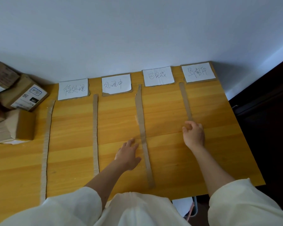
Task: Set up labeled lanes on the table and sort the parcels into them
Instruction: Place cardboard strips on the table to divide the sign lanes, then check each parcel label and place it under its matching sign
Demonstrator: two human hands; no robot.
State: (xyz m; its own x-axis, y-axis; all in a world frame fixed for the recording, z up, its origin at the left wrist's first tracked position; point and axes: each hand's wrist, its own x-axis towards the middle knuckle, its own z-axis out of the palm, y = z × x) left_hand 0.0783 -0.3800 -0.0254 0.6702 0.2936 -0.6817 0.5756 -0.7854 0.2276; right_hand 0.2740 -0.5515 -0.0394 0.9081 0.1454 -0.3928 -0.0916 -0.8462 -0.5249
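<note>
Four labels (116,84) head strips (141,132); parcels (25,97) stacked left

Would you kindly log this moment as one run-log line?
stage: lane setup | right hand: on rightmost strip | left hand: flat beside third strip | label cards: four placed | parcels: unsorted, table's left

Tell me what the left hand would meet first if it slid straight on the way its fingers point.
Likely the long cardboard strip: the left hand lies flat, fingers aimed up and right, the tips just short of its edge. Depth is hard to judge.
</note>
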